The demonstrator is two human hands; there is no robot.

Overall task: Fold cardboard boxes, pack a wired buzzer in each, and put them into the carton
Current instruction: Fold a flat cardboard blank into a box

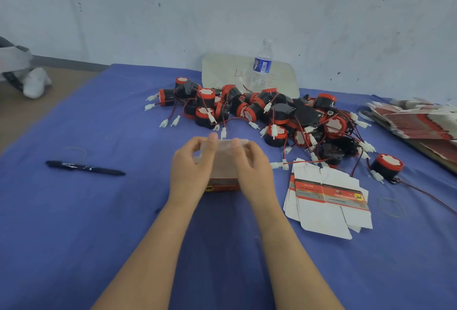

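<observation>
A small cardboard box (223,166), white with a red printed band along its near edge, is held up over the blue cloth between both hands. My left hand (191,163) grips its left side and my right hand (252,165) grips its right side, fingers curled over the top flap. The box is blurred, and what is inside it cannot be seen. Behind it lies a heap of black-and-red wired buzzers (262,112) with white connectors. A short stack of flat box blanks (326,201) lies to the right of my right hand.
The blue cloth (74,223) covers the table. A black pen (85,167) lies at left. A clear water bottle (261,66) stands before a white board (222,72) at the wall. More flat blanks (415,121) are piled far right. Rubber bands (392,207) lie loose.
</observation>
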